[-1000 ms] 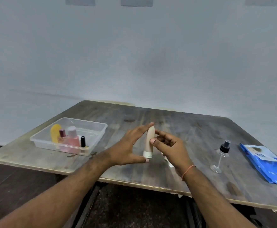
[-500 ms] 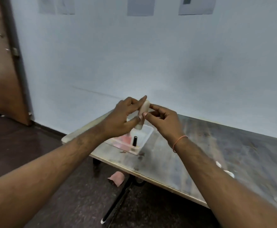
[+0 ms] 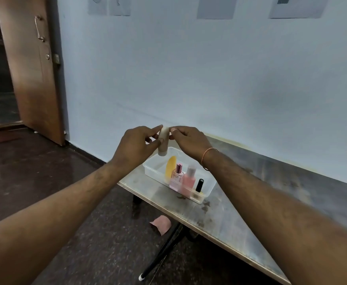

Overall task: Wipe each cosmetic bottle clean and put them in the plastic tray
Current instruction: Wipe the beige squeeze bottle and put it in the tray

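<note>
Both the left hand [image 3: 135, 148] and right hand [image 3: 189, 138] pinch the beige tube [image 3: 163, 144] above the tray [image 3: 207, 191]; likely light, smooth plastic, best gripped mid-body.

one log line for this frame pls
left hand: holds beige tube | right hand: pinches tube top | tube: upright, above tray | tray: four items inside, on table | phase: placing

change: beige tube [image 3: 163, 143] carried from table centre to above plastic tray [image 3: 207, 189]; now upright, cap down
</note>
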Tool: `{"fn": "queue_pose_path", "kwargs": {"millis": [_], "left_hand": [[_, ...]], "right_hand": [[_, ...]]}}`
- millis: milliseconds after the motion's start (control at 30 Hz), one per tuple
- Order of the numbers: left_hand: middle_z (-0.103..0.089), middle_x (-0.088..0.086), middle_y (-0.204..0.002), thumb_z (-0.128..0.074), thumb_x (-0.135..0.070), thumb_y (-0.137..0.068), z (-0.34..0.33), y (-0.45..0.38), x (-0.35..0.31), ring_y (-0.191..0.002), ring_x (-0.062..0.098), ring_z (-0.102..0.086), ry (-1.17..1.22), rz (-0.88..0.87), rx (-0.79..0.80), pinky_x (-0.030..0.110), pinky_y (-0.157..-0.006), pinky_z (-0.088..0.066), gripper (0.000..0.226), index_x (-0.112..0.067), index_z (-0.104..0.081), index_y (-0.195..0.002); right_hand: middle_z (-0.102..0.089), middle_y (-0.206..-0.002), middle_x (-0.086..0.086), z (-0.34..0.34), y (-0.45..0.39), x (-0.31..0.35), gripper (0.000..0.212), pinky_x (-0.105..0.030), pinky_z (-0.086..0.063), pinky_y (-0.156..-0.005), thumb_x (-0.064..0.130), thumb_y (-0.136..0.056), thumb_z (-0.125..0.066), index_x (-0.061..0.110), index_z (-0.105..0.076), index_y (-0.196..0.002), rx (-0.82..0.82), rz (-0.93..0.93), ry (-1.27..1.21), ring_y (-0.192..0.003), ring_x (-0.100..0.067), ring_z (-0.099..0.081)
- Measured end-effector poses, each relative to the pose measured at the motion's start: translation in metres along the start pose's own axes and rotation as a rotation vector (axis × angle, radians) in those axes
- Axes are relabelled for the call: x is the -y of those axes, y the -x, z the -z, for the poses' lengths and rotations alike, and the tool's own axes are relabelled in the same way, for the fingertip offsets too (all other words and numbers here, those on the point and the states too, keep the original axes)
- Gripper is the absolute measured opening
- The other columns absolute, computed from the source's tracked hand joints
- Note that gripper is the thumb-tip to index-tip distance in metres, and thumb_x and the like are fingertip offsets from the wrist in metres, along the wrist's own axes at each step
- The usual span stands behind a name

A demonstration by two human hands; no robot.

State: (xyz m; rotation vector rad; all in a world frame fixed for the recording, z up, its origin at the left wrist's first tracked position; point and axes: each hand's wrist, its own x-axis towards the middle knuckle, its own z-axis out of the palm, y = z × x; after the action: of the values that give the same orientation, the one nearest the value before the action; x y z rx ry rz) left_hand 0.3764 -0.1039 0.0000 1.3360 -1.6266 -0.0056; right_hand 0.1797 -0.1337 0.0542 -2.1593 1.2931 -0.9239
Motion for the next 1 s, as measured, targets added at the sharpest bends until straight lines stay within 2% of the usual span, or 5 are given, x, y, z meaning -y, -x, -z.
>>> {"fn": "queue_pose_path", "kwargs": {"millis": [267,467,767,900,1000], "left_hand": [[-0.081,-0.012,-0.113,-0.076,-0.037,-0.100,-0.026,-0.001,0.027,-0.096,0.007,-0.069,-0.002,0.143,0.065,0.024,-0.086,-0.046,0.041,-0.032,-0.073,-0.141],[-0.081,-0.019,-0.102,-0.072,-0.041,-0.101,-0.041,0.006,0.041,-0.098,0.009,-0.074,-0.029,0.162,0.123,0.030,-0.084,-0.055,0.032,-0.040,-0.077,-0.133],[-0.081,-0.018,-0.092,-0.071,-0.045,-0.102,-0.052,0.017,0.042,-0.080,0.007,-0.069,-0.041,0.168,0.145,0.030,-0.075,-0.053,0.025,-0.039,-0.081,-0.124],[-0.083,-0.016,-0.100,-0.074,-0.040,-0.100,-0.056,0.019,0.045,-0.070,-0.004,-0.061,-0.057,0.168,0.145,0.013,-0.065,-0.038,0.029,-0.036,-0.080,-0.129],[-0.083,-0.018,-0.104,-0.075,-0.039,-0.100,-0.057,0.022,0.046,-0.077,-0.003,-0.063,-0.055,0.181,0.152,0.012,-0.069,-0.039,0.035,-0.033,-0.078,-0.134]], "right_hand": [[-0.073,-0.134,0.004,-0.022,-0.027,-0.020,0.055,-0.042,-0.044,-0.114,0.057,-0.110,-0.032,0.028,-0.076,-0.124,0.142,-0.092,0.158,-0.130,-0.021,-0.061],[-0.070,-0.139,-0.004,-0.027,-0.027,-0.033,0.061,-0.042,-0.044,-0.112,0.061,-0.110,-0.028,0.026,-0.071,-0.136,0.185,-0.144,0.222,-0.130,-0.027,-0.061],[-0.079,-0.115,-0.011,-0.034,-0.031,-0.046,0.072,-0.041,-0.047,-0.106,0.066,-0.109,-0.021,0.023,-0.076,-0.127,0.221,-0.182,0.261,-0.115,-0.028,-0.065],[-0.080,-0.117,-0.014,-0.036,-0.030,-0.047,0.074,-0.039,-0.043,-0.102,0.064,-0.110,-0.019,0.018,-0.075,-0.128,0.234,-0.182,0.265,-0.122,-0.029,-0.062],[-0.082,-0.093,-0.011,-0.037,-0.028,-0.048,0.074,-0.037,-0.042,-0.094,0.062,-0.111,-0.018,0.018,-0.075,-0.128,0.261,-0.179,0.269,-0.117,-0.028,-0.065]]}}
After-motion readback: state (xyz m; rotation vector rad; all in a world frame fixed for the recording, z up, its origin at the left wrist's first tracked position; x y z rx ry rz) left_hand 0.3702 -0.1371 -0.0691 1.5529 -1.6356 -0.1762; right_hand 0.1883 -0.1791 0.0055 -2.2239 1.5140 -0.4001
